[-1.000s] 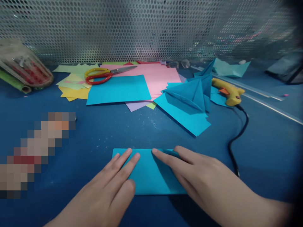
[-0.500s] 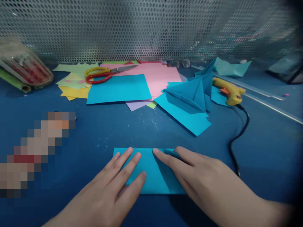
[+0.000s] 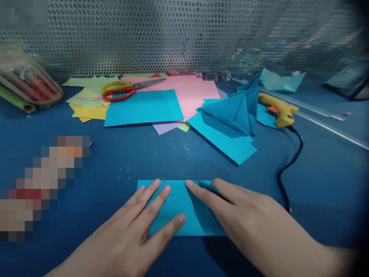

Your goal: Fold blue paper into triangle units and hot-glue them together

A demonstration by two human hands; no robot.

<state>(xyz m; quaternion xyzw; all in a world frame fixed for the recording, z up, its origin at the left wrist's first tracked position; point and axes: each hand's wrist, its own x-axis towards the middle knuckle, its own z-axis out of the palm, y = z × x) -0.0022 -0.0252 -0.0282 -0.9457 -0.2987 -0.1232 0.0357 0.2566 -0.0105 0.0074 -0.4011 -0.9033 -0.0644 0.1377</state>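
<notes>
A folded sheet of blue paper lies on the table right in front of me, its long edges running left to right. My left hand rests flat across its left part, fingers spread and thumb apart. On the paper's right part is my right hand. Its index fingertip presses near the top edge, while the other fingers curl around the right side, where a dark fold stands slightly raised. The paper's right end is hidden under this hand.
Scissors lie on blue, pink, green and yellow sheets at the back. Folded blue paper pieces stand right of them, beside a yellow glue gun with a black cord. A clear jar is at left. Perforated metal closes off the back.
My left thumb has spread a little to the right over the paper. The right hand and the paper have stayed almost in place.
</notes>
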